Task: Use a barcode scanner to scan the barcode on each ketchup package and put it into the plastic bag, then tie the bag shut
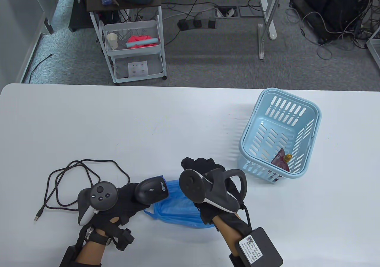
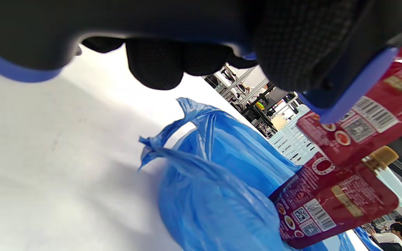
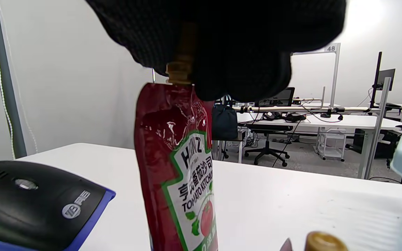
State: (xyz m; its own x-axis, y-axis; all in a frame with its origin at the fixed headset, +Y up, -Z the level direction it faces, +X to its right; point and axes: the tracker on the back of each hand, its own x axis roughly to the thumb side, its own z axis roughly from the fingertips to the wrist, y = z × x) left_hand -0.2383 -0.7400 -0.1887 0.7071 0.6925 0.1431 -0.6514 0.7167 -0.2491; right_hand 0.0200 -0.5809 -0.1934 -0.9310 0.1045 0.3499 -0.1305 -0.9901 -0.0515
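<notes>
My left hand (image 1: 126, 197) grips the black and blue barcode scanner (image 1: 151, 190), its nose pointing right over the blue plastic bag (image 1: 178, 212). My right hand (image 1: 199, 165) pinches the gold cap of a red ketchup pouch (image 3: 177, 174), which hangs upright just right of the scanner (image 3: 37, 205); the hand hides this pouch in the table view. In the left wrist view its barcode side (image 2: 361, 122) faces the scanner (image 2: 347, 94). A second pouch (image 2: 333, 205) lies on the bag (image 2: 215, 181) below it. A third pouch (image 1: 280, 160) lies in the basket.
The light blue basket (image 1: 308, 124) stands to the right of my right hand, close to it. The scanner's black cable (image 1: 74, 175) loops on the table left of my left hand, its USB plug free. The table's far edge lies beyond.
</notes>
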